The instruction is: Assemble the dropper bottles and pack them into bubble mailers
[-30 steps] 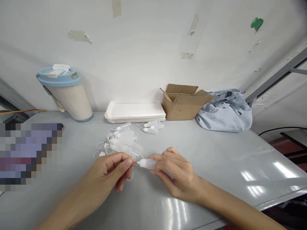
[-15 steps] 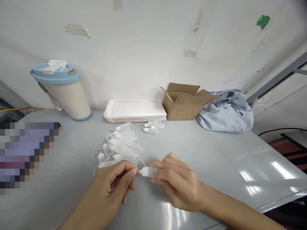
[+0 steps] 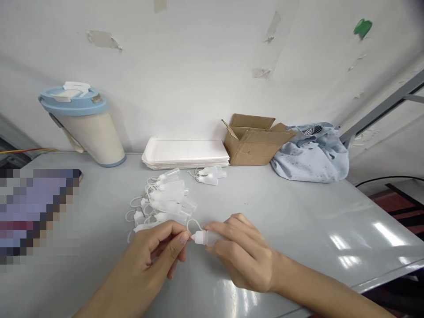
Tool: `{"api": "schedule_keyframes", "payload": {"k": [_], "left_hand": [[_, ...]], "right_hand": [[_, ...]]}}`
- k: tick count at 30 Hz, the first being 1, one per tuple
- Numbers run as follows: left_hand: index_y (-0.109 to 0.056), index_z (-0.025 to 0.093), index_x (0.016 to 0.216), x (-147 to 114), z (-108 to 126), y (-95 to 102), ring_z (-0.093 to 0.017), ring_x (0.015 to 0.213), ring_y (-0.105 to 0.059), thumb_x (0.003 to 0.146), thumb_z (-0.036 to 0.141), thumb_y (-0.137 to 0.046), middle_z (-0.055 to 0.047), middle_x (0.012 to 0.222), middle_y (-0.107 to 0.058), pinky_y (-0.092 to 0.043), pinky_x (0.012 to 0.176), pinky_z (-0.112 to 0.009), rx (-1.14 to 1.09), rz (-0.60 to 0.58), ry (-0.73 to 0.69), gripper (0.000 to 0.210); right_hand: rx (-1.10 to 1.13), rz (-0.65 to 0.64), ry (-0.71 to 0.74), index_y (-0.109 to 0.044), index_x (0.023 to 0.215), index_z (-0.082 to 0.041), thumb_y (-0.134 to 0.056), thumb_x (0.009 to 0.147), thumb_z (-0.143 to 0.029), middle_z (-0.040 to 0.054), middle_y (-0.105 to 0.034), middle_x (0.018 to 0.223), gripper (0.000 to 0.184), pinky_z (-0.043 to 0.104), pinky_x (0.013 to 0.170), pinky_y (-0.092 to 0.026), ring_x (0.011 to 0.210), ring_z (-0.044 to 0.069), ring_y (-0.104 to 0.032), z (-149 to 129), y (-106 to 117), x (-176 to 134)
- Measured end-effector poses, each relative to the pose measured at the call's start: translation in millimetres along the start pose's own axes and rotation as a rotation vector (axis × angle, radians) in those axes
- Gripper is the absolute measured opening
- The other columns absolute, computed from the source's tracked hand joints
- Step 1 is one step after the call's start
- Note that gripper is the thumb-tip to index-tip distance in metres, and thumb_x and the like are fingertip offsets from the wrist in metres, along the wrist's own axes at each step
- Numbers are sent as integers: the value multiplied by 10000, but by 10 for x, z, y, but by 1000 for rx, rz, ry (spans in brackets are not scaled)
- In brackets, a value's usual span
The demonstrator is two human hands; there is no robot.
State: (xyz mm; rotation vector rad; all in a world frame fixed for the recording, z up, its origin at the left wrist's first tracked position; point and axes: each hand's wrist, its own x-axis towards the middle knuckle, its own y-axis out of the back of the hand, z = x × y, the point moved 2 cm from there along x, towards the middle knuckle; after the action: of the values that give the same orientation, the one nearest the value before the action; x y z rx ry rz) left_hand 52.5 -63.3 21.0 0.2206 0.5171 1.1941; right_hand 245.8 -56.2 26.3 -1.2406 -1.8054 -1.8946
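A small, cloudy white bottle (image 3: 212, 238) is held sideways, its nozzle (image 3: 193, 237) pointing left, a thin loop (image 3: 193, 220) arching on the far side.

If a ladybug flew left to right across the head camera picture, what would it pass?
Blue-lidded cup, left hand, small bottle, right hand, light blue cloth, green object high up. Things whose order is muddled by overlap are left out.

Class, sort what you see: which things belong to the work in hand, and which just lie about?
Work in hand:
small bottle, in the right hand, its nozzle at the left hand
similar bottles, probably

Apparently lying about:
blue-lidded cup
cardboard box
bluish cloth
blurred object at left
white stack, though its role is unclear
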Motion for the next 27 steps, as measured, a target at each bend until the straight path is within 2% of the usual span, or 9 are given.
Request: {"api": "schedule_keyframes", "payload": {"k": [1, 3, 5, 7, 9, 13, 18, 27], "left_hand": [[-530, 232, 640, -6, 14, 13, -137, 509, -472, 867, 584, -412, 37, 531, -484, -375, 465, -218, 12, 40, -4, 435], [-550, 239, 645, -32, 67, 37, -136, 507, -462, 859, 581, -420, 38, 526, -475, -368, 452, -210, 38, 158, -2, 424], [-558, 243, 640, -60, 131, 47, -135, 510, -453, 856, 561, -430, 40, 518, -459, -367, 457, -206, 61, 252, -3, 405], [-551, 240, 629, -74, 177, 44, -135, 517, -446, 857, 540, -439, 40, 521, -458, -370, 468, -205, 69, 286, -18, 393], [-541, 237, 625, -70, 187, 32, -135, 518, -440, 861, 541, -436, 39, 527, -458, -361, 460, -208, 53, 272, -14, 399], [-507, 227, 626, -50, 167, 3, -126, 510, -442, 873, 536, -420, 46, 538, -431, -348, 466, -215, -5, 217, 2, 405], [-479, 222, 625, -46, 150, -27, -120, 510, -454, 877, 520, -398, 54, 544, -420, -362, 492, -222, -17, 187, 14, 399], [-462, 225, 619, -48, 87, -71, -121, 502, -449, 896, 503, -355, 58, 529, -417, -328, 479, -231, 33, 151, 3, 407]], "right_hand": [[31, 6, -46, -533, 989, -153, -485, 913, -113, 153, -689, 968, 98, 320, 578, -446, 694, 188, -592, 12, 4, 9], [100, -1, -151, -515, 1059, -144, -502, 952, -245, 119, -682, 916, 148, 319, 629, -487, 747, 188, -601, 46, 9, 22], [142, -38, -225, -527, 1069, -132, -466, 975, -298, 76, -658, 816, 201, 302, 624, -493, 692, 168, -574, 79, 6, 28], [154, -72, -247, -558, 1044, -119, -434, 988, -288, 51, -626, 744, 217, 288, 586, -474, 607, 148, -515, 100, 1, 26], [150, -68, -228, -574, 1050, -100, -439, 986, -267, 60, -621, 744, 224, 291, 579, -464, 600, 149, -490, 107, 0, 21], [140, -8, -172, -570, 1105, -71, -522, 944, -189, 110, -655, 843, 205, 309, 623, -490, 694, 173, -533, 96, 1, 14], [170, 53, -141, -562, 1135, -84, -530, 934, -157, 113, -665, 858, 216, 315, 623, -518, 719, 179, -575, 82, -24, 3], [236, 49, -130, -524, 1205, -83, -529, 936, -146, 122, -664, 864, 276, 318, 608, -529, 712, 180, -580, 62, -75, -42]]}}
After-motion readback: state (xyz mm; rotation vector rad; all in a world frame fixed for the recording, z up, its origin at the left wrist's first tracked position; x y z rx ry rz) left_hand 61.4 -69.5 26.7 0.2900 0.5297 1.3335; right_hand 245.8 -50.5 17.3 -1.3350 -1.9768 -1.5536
